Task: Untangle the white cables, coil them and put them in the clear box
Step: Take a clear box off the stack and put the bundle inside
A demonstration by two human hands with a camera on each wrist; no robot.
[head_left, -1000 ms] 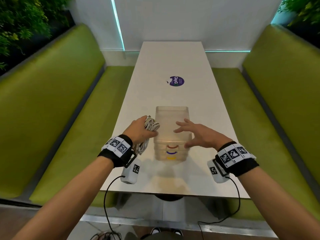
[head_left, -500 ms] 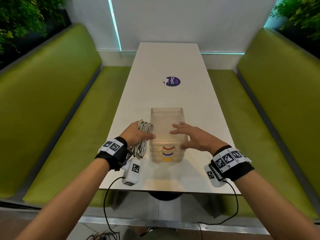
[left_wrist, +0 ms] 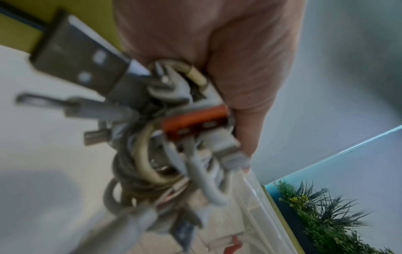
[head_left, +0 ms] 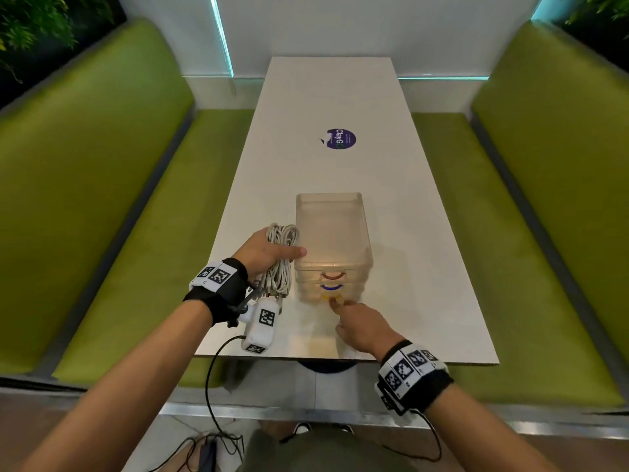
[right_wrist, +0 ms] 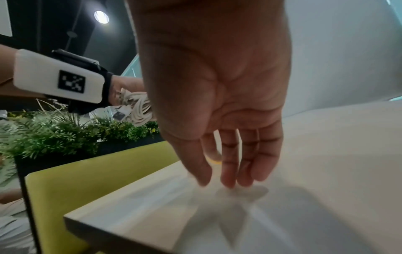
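While the left hand [head_left: 269, 249] curls its fingers around a soft bundle of white cables [head_left: 281, 257], the loops hang down just beside the clear box [head_left: 332, 240]. Some metal plugs [left_wrist: 80, 67] stick out of the bundle near the wrist. The box is see-through plastic with rounded corners, and it sits on the smooth white tabletop [head_left: 408, 206]. The right hand [head_left: 360, 327] holds nothing; its fingers reach out loosely to the box's low front, by a small yellow handle [head_left: 328, 297].
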